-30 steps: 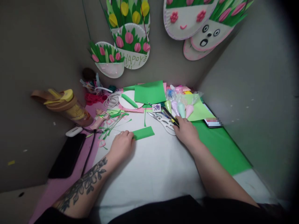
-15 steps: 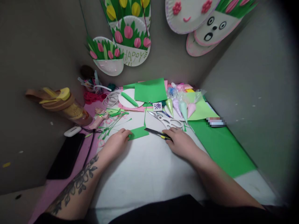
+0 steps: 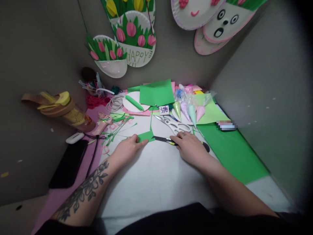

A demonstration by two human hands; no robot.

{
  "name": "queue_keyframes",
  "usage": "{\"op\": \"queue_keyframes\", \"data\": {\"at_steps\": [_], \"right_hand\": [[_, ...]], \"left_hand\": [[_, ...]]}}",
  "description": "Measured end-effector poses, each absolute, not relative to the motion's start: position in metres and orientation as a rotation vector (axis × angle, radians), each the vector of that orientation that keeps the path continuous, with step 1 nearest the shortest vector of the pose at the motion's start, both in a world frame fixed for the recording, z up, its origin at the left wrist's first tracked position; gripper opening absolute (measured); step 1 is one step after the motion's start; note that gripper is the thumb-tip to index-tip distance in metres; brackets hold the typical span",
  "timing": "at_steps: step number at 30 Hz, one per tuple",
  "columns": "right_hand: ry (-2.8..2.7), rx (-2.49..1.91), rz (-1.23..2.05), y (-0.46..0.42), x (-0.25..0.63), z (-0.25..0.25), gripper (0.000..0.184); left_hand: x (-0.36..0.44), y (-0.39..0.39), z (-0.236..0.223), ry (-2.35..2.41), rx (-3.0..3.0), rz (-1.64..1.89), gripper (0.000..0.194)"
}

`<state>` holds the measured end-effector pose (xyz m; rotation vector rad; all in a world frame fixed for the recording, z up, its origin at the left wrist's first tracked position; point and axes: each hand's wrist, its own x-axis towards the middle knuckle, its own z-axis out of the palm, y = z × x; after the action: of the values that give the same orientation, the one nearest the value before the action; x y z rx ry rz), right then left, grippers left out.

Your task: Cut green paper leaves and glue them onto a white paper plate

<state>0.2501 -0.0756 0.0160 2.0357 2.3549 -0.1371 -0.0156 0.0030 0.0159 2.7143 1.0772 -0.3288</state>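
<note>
My left hand (image 3: 129, 147) is at the left end of a small green paper piece (image 3: 146, 135). Its thumb and fingers are closed on that end, with the index finger stretched along the near edge. My right hand (image 3: 190, 145) lies over black-bladed scissors (image 3: 165, 139) with black and yellow handles. The blades point left, their tips at the paper's right edge. Part of the handle shows to the right of the hand; the middle is hidden under the fingers. White-handled scissors (image 3: 179, 126) lie just beyond my right hand.
Green scraps (image 3: 119, 122) lie to the left on the white table cover (image 3: 156, 182). Farther back are a white paper plate (image 3: 132, 101), green sheets (image 3: 156, 93) and pastel clay bags (image 3: 188, 111). A tumbler (image 3: 66, 111) and a black tablet (image 3: 69, 164) are at left.
My left index finger has stretched out along the green paper's near edge. The scissors have turned slightly under my right hand, and their handle now shows. The view has shifted a little.
</note>
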Motion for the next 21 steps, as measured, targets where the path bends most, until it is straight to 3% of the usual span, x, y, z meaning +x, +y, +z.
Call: {"op": "queue_keyframes", "data": {"at_steps": [21], "right_hand": [[2.359,2.000,-0.251,-0.074,0.243,0.016,0.047]], "left_hand": [[-0.016,0.007,0.008,1.066,2.654,-0.283,0.051]]}}
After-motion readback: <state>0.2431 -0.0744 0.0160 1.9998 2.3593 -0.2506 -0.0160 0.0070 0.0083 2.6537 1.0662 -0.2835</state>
